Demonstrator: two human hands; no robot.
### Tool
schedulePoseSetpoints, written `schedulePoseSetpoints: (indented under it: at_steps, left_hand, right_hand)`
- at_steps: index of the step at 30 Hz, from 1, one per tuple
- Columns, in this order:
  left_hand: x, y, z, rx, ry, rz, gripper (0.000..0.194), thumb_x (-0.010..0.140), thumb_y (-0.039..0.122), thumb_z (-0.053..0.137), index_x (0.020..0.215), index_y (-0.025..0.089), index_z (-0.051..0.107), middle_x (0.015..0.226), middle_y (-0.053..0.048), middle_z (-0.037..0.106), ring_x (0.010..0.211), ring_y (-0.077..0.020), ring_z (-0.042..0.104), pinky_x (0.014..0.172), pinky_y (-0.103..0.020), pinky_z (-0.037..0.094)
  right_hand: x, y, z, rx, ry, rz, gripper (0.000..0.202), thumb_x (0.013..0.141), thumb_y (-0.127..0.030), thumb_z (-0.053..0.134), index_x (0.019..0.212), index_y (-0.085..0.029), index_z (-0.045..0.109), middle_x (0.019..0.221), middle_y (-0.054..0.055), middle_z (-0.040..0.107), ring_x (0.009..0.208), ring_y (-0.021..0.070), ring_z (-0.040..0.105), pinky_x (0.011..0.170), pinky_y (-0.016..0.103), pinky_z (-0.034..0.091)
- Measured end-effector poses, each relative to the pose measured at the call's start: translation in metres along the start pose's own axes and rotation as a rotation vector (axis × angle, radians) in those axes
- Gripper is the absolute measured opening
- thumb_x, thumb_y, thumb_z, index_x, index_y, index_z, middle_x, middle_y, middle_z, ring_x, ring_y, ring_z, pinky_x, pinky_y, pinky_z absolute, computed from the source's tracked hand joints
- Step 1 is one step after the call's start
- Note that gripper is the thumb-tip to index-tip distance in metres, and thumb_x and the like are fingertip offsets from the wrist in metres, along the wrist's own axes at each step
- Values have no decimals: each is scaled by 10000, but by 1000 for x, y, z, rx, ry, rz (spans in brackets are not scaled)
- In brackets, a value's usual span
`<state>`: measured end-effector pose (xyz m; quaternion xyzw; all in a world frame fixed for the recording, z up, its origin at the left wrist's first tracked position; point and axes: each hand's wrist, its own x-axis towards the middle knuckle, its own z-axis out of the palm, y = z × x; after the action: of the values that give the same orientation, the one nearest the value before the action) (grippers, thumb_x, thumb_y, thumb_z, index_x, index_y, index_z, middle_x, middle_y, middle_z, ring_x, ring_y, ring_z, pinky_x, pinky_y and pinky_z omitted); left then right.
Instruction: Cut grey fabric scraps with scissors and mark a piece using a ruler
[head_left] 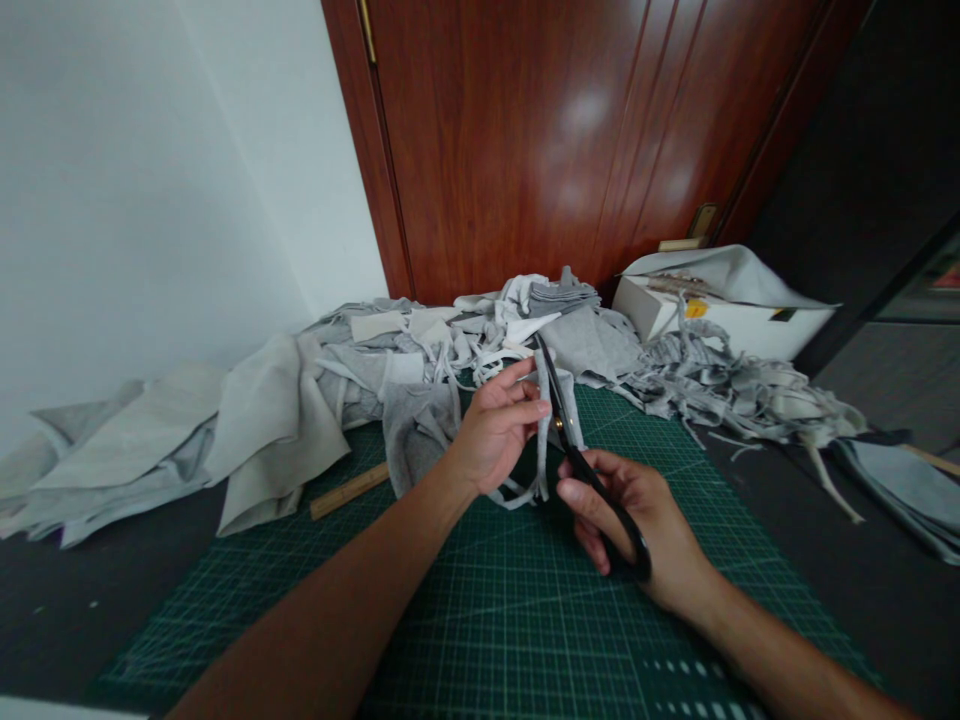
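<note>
My left hand is closed on a narrow strip of grey fabric, which hangs down from the fingers in a loop toward the mat. In my right hand is a pair of black-handled scissors, fingers through the handles. The blades point up and away, right beside the strip, with part of the grey cloth on their far side. Whether the blades touch the fabric, I cannot tell. Under both hands lies a green cutting mat with a printed grid.
Heaped grey and off-white fabric pieces run along the back and left. A wooden ruler lies partly under cloth. At right are a pile of cut strips, a white box and folded cloth. A brown door stands behind.
</note>
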<state>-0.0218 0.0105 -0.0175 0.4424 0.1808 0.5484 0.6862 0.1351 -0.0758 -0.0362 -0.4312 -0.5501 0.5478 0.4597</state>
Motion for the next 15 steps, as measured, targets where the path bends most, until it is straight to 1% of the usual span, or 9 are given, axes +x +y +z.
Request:
schedulePoseSetpoints:
  at_steps: [3,5,7,8,10,11,12,14,15]
  left_hand:
    - [-1,1,1,-6,-8,-3,551,694,78,821,1222,168,688,820,14,619,732,-132,584,744,-294,456]
    - [1,5,1,0,9,4,575,683,79,811,1235,165,675,814,18,614,702,-121,568,719,-290,449]
    - [4,10,-1,19,57,45,600,648,88,796,1228,160,664,803,25,605,667,-110,544,666,-274,425]
    - [7,14,-4,51,100,74,602,632,97,780,1219,157,658,786,32,591,648,-108,530,639,-267,410]
    - [14,21,-11,211,253,134,554,628,127,723,1176,158,649,734,46,550,623,-117,515,611,-267,405]
    - [18,24,-16,355,369,158,508,641,139,691,1146,161,644,704,53,525,611,-125,513,609,-274,414]
    - [21,27,-21,544,508,184,460,651,146,660,1110,162,641,692,50,523,614,-135,525,619,-281,432]
    - [26,32,-32,689,653,216,477,637,109,645,1111,162,618,769,20,578,687,-163,573,669,-304,462]
    - [27,35,-37,741,726,244,526,626,87,644,1144,167,595,863,-5,611,765,-178,603,716,-315,477]
  right_hand:
    - [0,0,1,-4,7,16,541,711,-576,898,928,-185,594,402,-76,559,310,86,423,353,184,307]
    - [2,1,0,-5,9,14,540,712,-572,898,933,-188,590,397,-77,558,309,87,425,353,183,308]
    - [4,1,-3,-9,2,12,541,709,-568,901,936,-191,587,395,-79,556,308,89,427,352,184,305]
    - [6,0,-5,-13,-4,11,543,704,-564,906,939,-192,587,398,-81,557,308,90,427,352,184,302]
    - [8,-4,-11,-30,-26,1,548,696,-551,917,953,-189,596,411,-84,560,314,90,428,354,187,300]
    - [8,-7,-14,-46,-43,-8,546,696,-543,920,961,-185,604,416,-86,558,320,89,428,359,189,303]
    - [8,-11,-18,-64,-60,-18,544,699,-536,922,969,-179,613,421,-88,554,325,87,426,364,191,302]
    - [5,-21,-27,-110,-79,-36,552,699,-528,925,997,-170,629,431,-93,545,338,87,423,373,197,300]
    - [4,-27,-33,-138,-69,-40,570,692,-528,929,1021,-168,634,441,-96,543,343,89,423,376,202,298]
